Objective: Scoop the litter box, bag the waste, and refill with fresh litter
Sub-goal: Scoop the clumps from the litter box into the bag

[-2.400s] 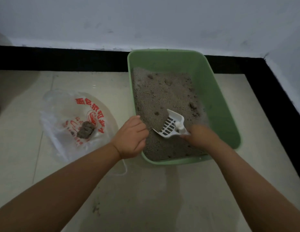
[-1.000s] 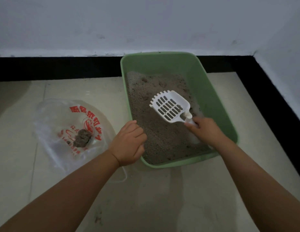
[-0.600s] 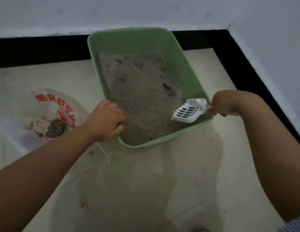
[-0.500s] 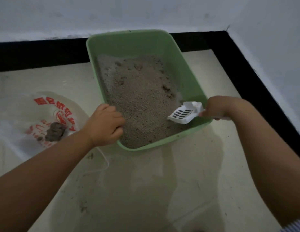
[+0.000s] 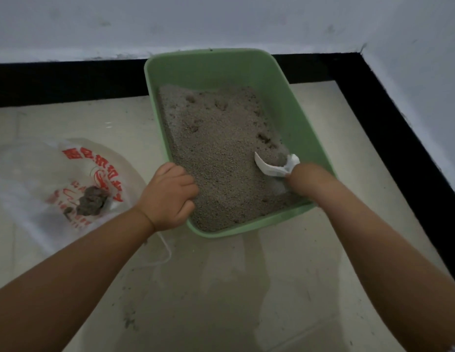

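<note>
Now: scoop back in the litter

Item: white scoop, held by the handle in the curled right hand; half a second ago lifted at the near right rim, now dug into the grey litter and part-loaded. Scooping continues.
Item: left hand, fingers curled over the green litter box rim.
Item: plastic bag, left on pale floor tiles, holding one clump.
Room: white wall, black skirting, corner

A pale green litter box is holding speckled grey-brown litter; a white scoop is showing inside it. Left of it, a clear bag is bearing red print and what is perhaps a dark grey clump.
</note>
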Available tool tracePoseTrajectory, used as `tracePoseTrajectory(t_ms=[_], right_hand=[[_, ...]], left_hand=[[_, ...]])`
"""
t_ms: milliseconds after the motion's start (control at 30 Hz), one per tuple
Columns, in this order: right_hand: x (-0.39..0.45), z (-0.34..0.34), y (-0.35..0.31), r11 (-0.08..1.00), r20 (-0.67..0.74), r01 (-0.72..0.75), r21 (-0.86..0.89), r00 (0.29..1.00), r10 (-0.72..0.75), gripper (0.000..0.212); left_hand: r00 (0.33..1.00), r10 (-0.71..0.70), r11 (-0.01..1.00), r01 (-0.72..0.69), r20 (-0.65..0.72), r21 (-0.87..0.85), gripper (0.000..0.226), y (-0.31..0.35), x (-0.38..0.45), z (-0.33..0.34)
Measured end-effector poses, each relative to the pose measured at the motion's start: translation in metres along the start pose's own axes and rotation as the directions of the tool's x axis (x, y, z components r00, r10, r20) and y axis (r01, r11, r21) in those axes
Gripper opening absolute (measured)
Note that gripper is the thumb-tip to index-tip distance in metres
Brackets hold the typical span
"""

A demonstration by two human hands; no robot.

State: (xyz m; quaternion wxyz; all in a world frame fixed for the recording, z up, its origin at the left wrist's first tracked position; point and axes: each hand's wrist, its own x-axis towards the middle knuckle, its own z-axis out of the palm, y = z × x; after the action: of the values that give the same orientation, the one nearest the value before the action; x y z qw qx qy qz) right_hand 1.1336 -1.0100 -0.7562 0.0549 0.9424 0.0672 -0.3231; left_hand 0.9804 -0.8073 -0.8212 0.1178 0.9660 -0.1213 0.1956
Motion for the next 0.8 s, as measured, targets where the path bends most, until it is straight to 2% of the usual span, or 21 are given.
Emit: tracePoseTrajectory(t_ms=[33,167,300,433,667,800], right_hand=[[0.005,0.008,-0.002,1.000,-0.048,-0.003,0.004,0.999,0.003,0.052],[0.005,0.015,-0.008,0.998,-0.189,0.032,-0.052,0.981,-0.042,0.043],[0.008,0.016,-0.004,0.994,-0.205,0.090,-0.065,0.974,-0.101,0.032],[0.008,0.017,-0.002,0.987,-0.247,0.155,-0.051,0.955,-0.163,0.032],[0.012,0.015,-0.016,0.941,-0.435,0.257,0.219,0.889,-0.141,0.040],[0.009,0.008,-0.030,0.908,-0.513,0.319,0.272,0.846,-0.144,0.041]], left_hand=[[1.000,0.001,1.000,-0.001,-0.003,-0.002,0.027,0.000,0.000,0.000],[1.000,-0.007,1.000,0.006,-0.008,-0.021,0.027,0.001,0.001,-0.001],[1.000,-0.012,0.999,0.012,-0.014,-0.039,0.026,0.002,0.001,0.000],[1.000,-0.020,0.999,0.019,-0.018,-0.034,0.026,0.001,0.000,0.000],[0.999,-0.033,0.999,0.033,-0.010,-0.020,0.025,0.002,0.001,0.001],[0.999,-0.044,0.999,0.044,0.011,-0.009,0.025,0.002,0.002,-0.002]])
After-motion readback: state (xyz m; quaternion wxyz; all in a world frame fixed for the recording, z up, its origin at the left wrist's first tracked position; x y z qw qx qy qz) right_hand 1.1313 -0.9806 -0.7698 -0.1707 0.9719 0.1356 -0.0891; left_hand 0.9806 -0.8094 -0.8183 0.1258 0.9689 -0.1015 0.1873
